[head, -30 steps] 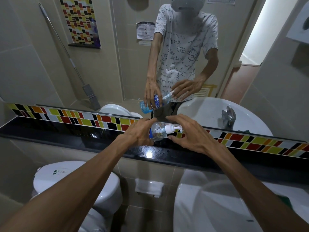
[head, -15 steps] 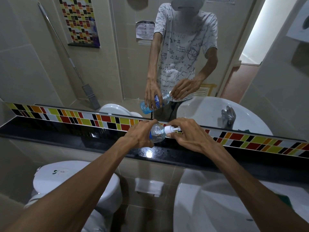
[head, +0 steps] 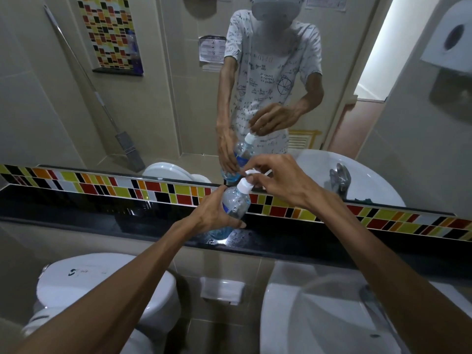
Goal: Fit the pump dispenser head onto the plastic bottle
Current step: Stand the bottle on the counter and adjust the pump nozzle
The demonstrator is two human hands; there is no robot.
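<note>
**Bottle tipped up, pump head gripped at the neck**

A second ago the bottle (head: 235, 204) lay nearly on its side with the pump head (head: 245, 182) pointing right; now it stands close to upright, leaning slightly, its base on or just above the black ledge (head: 102, 213) below the mirror. The left hand (head: 217, 213) is wrapped around the bottle's lower body. The right hand (head: 278, 180), which was open beside the pump, has closed its fingertips on the white collar at the neck. The pump seems to sit on the opening already, so the job looks nearly done; what likely remains is twisting the collar tight.
</note>
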